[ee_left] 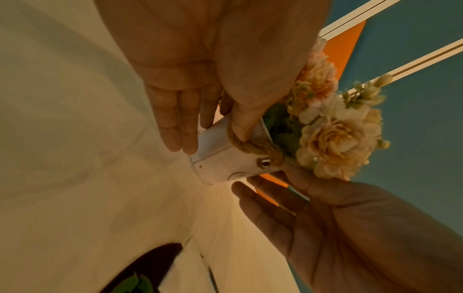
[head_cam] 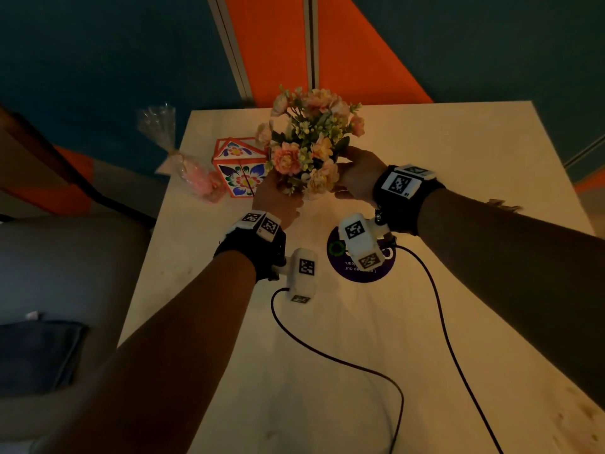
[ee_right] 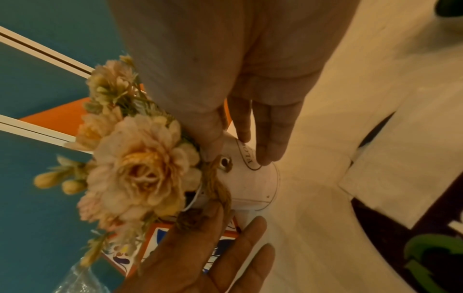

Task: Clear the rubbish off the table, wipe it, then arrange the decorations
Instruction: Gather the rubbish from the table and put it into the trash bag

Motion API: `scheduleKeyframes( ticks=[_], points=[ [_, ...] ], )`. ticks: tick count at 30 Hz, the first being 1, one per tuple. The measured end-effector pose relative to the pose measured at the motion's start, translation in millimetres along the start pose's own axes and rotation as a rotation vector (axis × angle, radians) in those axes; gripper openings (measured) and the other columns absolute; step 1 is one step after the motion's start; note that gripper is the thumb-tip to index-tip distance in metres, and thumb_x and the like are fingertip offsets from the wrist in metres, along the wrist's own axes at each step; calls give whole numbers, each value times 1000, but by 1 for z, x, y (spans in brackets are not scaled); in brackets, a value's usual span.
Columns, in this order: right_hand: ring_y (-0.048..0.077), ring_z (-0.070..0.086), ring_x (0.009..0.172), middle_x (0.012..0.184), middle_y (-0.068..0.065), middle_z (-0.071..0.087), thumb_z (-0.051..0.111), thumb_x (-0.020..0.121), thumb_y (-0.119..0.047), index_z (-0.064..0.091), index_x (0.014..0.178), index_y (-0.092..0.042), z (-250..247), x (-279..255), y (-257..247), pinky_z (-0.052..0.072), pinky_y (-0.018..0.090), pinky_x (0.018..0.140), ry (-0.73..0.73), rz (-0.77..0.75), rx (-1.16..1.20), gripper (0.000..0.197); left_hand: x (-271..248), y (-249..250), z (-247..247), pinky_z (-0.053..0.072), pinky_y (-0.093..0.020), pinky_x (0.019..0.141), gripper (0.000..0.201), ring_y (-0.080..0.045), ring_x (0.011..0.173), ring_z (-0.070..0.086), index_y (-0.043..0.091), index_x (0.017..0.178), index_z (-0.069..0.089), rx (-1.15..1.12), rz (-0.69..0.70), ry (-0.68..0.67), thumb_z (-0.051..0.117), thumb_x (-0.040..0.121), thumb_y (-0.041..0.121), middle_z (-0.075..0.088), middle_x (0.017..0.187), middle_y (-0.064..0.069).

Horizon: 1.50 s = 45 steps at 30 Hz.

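The flower pot (ee_left: pixel 225 158) stands mid-table beside the painted box (head_cam: pixel 239 167); left hand (head_cam: pixel 275 198) and right hand (head_cam: pixel 358 173) cradle its sides, thumbs pinching the rim; probably light, top-heavy, smooth; hold the body, not the blooms.

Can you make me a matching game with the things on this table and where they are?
Things:
1. flower pot
2. patterned box
3. sweet bag
4. round sticker

Places:
A. at the table's left edge
B. between both hands
C. nearer the person, under the right wrist
D. just left of the flowers

Pairs: 1-B, 2-D, 3-A, 4-C
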State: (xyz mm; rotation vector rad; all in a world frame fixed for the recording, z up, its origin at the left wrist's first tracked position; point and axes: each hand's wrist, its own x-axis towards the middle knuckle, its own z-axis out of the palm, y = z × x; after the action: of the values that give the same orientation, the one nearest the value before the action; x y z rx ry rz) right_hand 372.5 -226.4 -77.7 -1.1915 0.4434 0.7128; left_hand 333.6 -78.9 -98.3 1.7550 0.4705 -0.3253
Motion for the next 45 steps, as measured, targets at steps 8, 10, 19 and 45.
scheduleKeyframes(
  ticks=[8,10,19,45],
  points=[
    [30,59,79,100,9,59,61,87,4,54,111,-9,-42,-74,22,51,41,75,143,-240,-482,28,-39,-16,4,54,-19,58,7,-22,69,59,15,97,52,110,-22,85,51,93,9,61,90,-8],
    [26,58,73,91,8,60,59,87,7,56,106,-3,-63,-105,46,51,35,68,161,-184,-473,21,-49,-30,18,59,-32,73,9,-22,79,65,17,94,61,330,64,71,63,86,13,67,91,-5],
    [22,65,75,85,-3,64,67,87,-18,60,84,-16,-142,-156,96,55,42,73,366,-149,-973,8,-69,-5,108,46,-25,83,27,-16,96,59,18,112,59,705,412,-119,65,85,21,61,112,2],
    [42,52,115,139,18,31,52,90,-7,33,138,-9,-140,-76,33,46,43,82,286,34,-1777,51,5,21,137,47,-42,94,39,-35,115,51,16,125,50,1072,323,4,55,86,9,45,127,-12]
  ],
)
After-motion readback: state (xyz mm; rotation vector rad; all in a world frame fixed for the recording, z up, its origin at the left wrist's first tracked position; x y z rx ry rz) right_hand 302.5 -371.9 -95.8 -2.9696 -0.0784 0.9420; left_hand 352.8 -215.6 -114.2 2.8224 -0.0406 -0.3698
